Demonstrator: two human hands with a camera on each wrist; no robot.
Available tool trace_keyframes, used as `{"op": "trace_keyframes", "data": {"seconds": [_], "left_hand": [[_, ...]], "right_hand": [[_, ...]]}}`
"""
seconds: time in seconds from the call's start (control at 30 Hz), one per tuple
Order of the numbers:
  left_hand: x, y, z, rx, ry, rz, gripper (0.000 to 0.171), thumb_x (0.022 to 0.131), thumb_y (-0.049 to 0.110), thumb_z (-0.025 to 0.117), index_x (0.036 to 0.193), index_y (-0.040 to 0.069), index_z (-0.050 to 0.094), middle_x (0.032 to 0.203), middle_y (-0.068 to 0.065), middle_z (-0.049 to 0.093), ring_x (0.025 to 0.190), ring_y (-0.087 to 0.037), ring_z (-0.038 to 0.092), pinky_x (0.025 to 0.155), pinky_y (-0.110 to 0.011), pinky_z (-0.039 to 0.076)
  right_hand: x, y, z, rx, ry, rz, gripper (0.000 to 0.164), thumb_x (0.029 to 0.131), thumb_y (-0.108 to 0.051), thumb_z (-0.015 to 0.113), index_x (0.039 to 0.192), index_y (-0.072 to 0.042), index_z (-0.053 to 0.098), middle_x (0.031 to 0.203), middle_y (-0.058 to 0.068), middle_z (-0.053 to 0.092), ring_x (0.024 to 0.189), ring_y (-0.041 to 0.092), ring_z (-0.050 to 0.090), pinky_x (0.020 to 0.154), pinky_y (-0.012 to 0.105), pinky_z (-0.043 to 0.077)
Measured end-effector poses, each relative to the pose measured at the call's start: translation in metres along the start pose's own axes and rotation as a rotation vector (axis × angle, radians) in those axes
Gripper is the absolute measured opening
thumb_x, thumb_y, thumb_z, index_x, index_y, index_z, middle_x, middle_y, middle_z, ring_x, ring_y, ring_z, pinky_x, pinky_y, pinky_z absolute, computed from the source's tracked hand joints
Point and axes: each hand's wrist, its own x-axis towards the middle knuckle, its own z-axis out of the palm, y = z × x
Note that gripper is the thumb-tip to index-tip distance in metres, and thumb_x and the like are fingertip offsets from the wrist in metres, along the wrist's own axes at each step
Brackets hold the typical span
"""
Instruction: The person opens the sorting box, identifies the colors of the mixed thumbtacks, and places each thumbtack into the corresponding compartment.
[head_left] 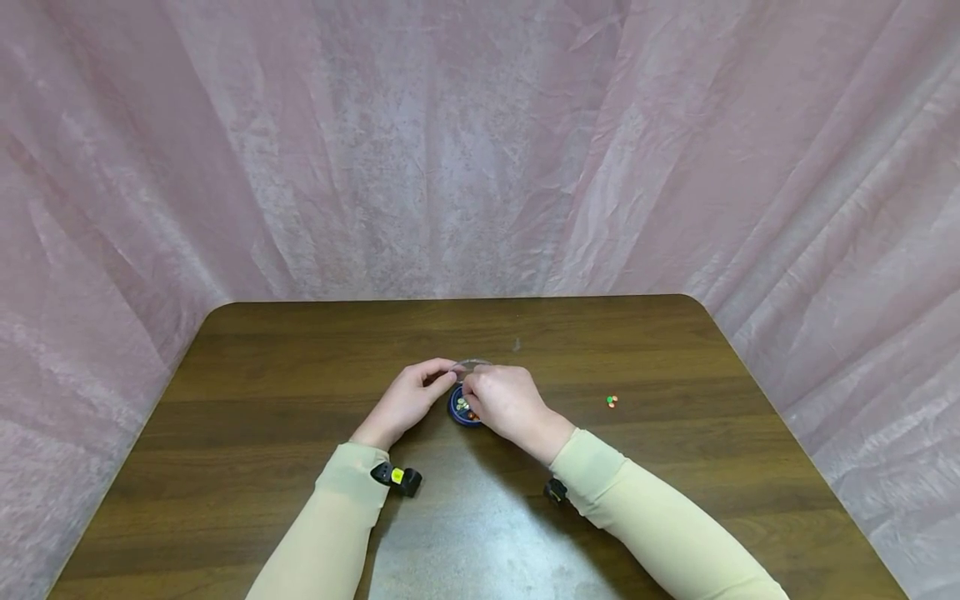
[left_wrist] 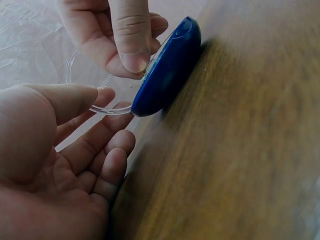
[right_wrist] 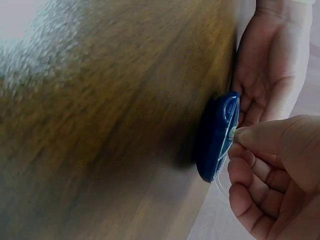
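A round blue case (head_left: 454, 412) with compartments stands on the table, its clear lid (head_left: 474, 362) raised at the far side. Small round pieces (head_left: 462, 405), pale and orange, lie inside. With thumb and fingers, my left hand (head_left: 408, 401) pinches the lid's rim from the left. My right hand (head_left: 510, 403) reaches over the case from the right, thumb tip and curled fingers down at the compartments. At that thumb tip shows a small yellowish piece (right_wrist: 232, 132), mostly hidden by the fingers.
To the right of the case, several small orange and green pieces (head_left: 612, 402) lie on the brown wooden table (head_left: 300, 358). Pink curtains (head_left: 450, 167) hang behind the table and at its sides. Each wrist wears a small black camera (head_left: 397, 478).
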Motion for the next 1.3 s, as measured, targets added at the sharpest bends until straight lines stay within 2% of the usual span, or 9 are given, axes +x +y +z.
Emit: {"op": "trace_keyframes", "data": {"seconds": [0.2, 0.3, 0.43, 0.63, 0.97, 1.13, 1.3], "left_hand": [[0.0, 0.001, 0.0, 0.01, 0.001, -0.003, 0.021, 0.1, 0.041, 0.058, 0.116, 0.035, 0.07, 0.119, 0.015, 0.066, 0.116, -0.008, 0.058, 0.1, -0.035, 0.043], [0.0, 0.001, 0.0, 0.01, -0.002, -0.003, 0.023, 0.1, 0.04, 0.058, 0.118, 0.032, 0.071, 0.119, 0.015, 0.066, 0.116, -0.008, 0.057, 0.101, -0.036, 0.042], [-0.001, 0.002, 0.0, 0.013, -0.006, -0.013, 0.028, 0.101, 0.04, 0.058, 0.121, 0.027, 0.071, 0.12, 0.015, 0.066, 0.118, -0.008, 0.057, 0.102, -0.038, 0.041], [-0.002, 0.002, 0.0, 0.02, -0.019, -0.032, 0.029, 0.1, 0.043, 0.057, 0.122, 0.029, 0.07, 0.121, 0.016, 0.064, 0.12, -0.01, 0.055, 0.104, -0.04, 0.04], [-0.003, 0.001, -0.002, 0.03, -0.005, -0.028, 0.028, 0.101, 0.041, 0.057, 0.122, 0.028, 0.071, 0.12, 0.016, 0.064, 0.119, -0.01, 0.055, 0.102, -0.039, 0.041], [-0.003, 0.002, -0.001, 0.024, -0.018, -0.034, 0.029, 0.101, 0.04, 0.057, 0.123, 0.026, 0.07, 0.121, 0.015, 0.064, 0.12, -0.01, 0.055, 0.103, -0.04, 0.04], [-0.003, 0.001, 0.0, 0.027, -0.013, -0.022, 0.029, 0.101, 0.04, 0.057, 0.123, 0.025, 0.071, 0.121, 0.015, 0.064, 0.121, -0.01, 0.054, 0.104, -0.039, 0.039]], "right_hand": [[-0.006, 0.004, -0.005, 0.026, 0.042, -0.007, 0.015, 0.089, -0.021, 0.068, 0.076, -0.028, 0.072, 0.076, -0.011, 0.061, 0.064, 0.011, 0.059, 0.053, 0.034, 0.047], [-0.014, 0.012, -0.012, 0.046, 0.07, 0.007, 0.013, 0.089, -0.019, 0.067, 0.08, -0.026, 0.073, 0.078, -0.011, 0.06, 0.064, 0.01, 0.059, 0.053, 0.033, 0.047], [-0.029, 0.029, -0.02, 0.045, 0.082, 0.052, 0.008, 0.087, -0.02, 0.07, 0.083, -0.025, 0.074, 0.077, -0.013, 0.058, 0.065, 0.009, 0.06, 0.054, 0.033, 0.047], [-0.056, 0.059, -0.027, 0.041, 0.09, 0.142, 0.009, 0.085, -0.017, 0.071, 0.083, -0.025, 0.074, 0.078, -0.013, 0.059, 0.066, 0.009, 0.061, 0.054, 0.036, 0.048], [-0.099, 0.116, -0.038, 0.029, 0.029, 0.304, 0.009, 0.082, -0.013, 0.073, 0.085, -0.021, 0.073, 0.079, -0.011, 0.057, 0.066, 0.007, 0.056, 0.056, 0.036, 0.047], [-0.119, 0.133, -0.044, 0.044, -0.037, 0.387, 0.009, 0.083, -0.013, 0.075, 0.089, -0.019, 0.075, 0.078, -0.011, 0.058, 0.067, 0.009, 0.057, 0.057, 0.038, 0.047], [-0.132, 0.14, -0.044, 0.041, -0.07, 0.435, 0.009, 0.081, -0.013, 0.075, 0.085, -0.021, 0.072, 0.075, -0.01, 0.055, 0.065, 0.011, 0.056, 0.056, 0.039, 0.046]]}}
